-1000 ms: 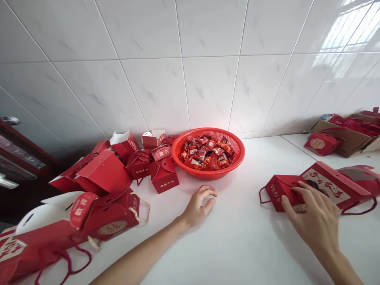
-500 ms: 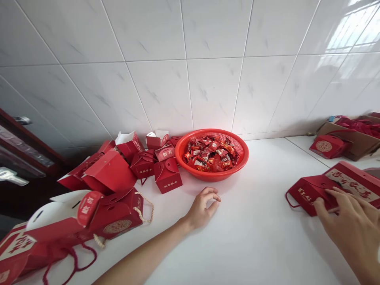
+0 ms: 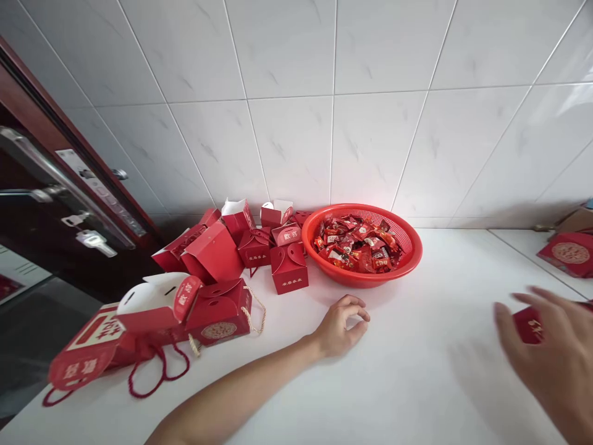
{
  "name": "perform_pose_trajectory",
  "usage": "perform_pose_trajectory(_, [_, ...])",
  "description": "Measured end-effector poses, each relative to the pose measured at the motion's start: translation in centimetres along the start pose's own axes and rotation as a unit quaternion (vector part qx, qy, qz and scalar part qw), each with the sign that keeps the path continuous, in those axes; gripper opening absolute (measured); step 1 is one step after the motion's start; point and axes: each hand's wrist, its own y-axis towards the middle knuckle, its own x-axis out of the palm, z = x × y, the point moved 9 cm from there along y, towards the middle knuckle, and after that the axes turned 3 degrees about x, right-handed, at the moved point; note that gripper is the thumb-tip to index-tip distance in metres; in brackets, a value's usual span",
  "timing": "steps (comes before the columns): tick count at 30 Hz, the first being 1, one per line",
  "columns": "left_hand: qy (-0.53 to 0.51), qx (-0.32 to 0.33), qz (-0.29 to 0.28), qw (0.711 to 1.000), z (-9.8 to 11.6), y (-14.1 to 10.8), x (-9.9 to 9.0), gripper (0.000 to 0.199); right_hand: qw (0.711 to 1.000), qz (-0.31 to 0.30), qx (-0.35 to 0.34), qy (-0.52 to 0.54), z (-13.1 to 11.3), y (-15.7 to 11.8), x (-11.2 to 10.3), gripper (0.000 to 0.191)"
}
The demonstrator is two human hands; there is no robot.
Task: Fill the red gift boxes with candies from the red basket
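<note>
My left hand [image 3: 343,326] rests on the white counter [image 3: 393,383], fingers loosely curled and the thumb apart, with nothing in it. Just beyond it stands a red plastic basket [image 3: 412,253] full of wrapped candies [image 3: 364,244]. At the right edge my right hand [image 3: 551,352] is open and blurred by motion, over a small red gift box [image 3: 529,324]. Most of that box is hidden behind the hand; I see no grip on it. A closed red box [image 3: 290,270] is the nearest box to my left hand.
Several red gift boxes, some with open lids, crowd the left side, including one with a rope handle [image 3: 220,315]. A dark door with keys [image 3: 95,241] stands at far left. Another red box [image 3: 569,253] sits at the right, and a tiled wall [image 3: 296,148] runs behind.
The view has turned left, so the counter's things appear farther right and more of the door shows. My right hand has shifted left relative to the red box. My left hand stays on the counter.
</note>
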Motion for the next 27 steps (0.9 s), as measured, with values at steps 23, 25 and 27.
perform_pose_trajectory(23, [0.334, -0.17, 0.241, 0.895, 4.5, 1.4, -24.0, 0.038, 0.778, -0.5, -0.005, 0.381, -20.4, -9.5, 12.1, 0.037])
perform_pose_trajectory(25, [0.362, -0.223, 0.188, 0.885, 3.5, 1.1, -23.4, 0.048, 0.777, -0.5, -0.004, 0.383, -20.5, -9.6, 12.1, 0.037])
perform_pose_trajectory(27, [0.372, -0.247, 0.158, 0.881, 3.0, 1.0, -22.7, 0.049, 0.776, -0.499, -0.005, 0.385, -20.5, -9.6, 12.1, 0.037])
